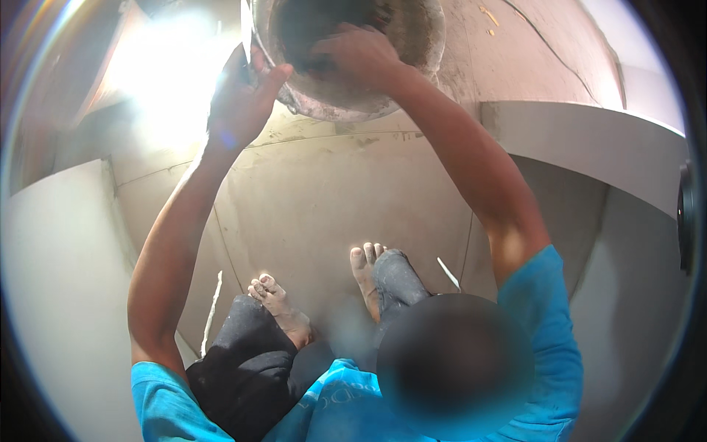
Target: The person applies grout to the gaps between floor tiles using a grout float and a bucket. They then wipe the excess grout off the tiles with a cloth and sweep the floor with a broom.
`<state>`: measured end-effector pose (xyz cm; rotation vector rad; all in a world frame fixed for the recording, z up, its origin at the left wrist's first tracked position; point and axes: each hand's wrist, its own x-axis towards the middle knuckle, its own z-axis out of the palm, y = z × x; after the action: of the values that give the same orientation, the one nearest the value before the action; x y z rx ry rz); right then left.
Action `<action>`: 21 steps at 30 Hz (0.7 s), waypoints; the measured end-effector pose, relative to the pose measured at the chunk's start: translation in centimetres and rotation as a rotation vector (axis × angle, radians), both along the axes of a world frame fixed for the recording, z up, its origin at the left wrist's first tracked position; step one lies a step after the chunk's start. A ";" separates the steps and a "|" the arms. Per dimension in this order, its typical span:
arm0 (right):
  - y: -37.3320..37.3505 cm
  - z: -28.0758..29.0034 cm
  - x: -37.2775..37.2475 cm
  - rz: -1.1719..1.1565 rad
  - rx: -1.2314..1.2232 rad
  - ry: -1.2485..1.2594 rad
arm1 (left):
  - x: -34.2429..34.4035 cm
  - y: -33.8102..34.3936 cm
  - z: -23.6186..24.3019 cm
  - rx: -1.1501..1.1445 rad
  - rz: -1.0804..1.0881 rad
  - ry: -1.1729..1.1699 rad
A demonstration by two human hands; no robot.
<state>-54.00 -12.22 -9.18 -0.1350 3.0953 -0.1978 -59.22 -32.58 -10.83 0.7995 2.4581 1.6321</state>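
A dusty, pale-rimmed bucket (420, 59) with a dark inside is at the top of the head view. My left hand (247, 92) is closed at its left edge beside a narrow white upright strip (246, 22); whether it grips the rim or the strip I cannot tell. My right hand (353, 55) reaches into the bucket with bent, slightly blurred fingers, and what they hold is hidden.
My dusty bare feet (280, 302) stand on grey floor panels (294, 184). Pale block-like surfaces flank me, left (59, 258) and right (567, 125). Thin white pieces (448, 272) lie beside my legs. A cable (552, 55) runs at upper right; glare washes out the upper left.
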 end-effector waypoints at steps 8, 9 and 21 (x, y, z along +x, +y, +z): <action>4.9 5.9 7.3 -0.489 -1.217 0.000 | -4.9 -1.2 -5.2 0.185 -0.144 -0.474; 5.0 6.0 9.5 -0.488 -1.332 0.000 | -5.5 -1.5 -6.1 0.281 -0.231 -0.418; 9.7 -8.6 25.5 -0.684 -0.091 0.234 | -2.4 -7.9 0.0 -0.095 -0.116 -0.557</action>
<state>-28.53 -2.49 -17.82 0.9698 3.2201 -0.3586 -61.66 -40.52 -10.85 0.3923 2.0366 1.4385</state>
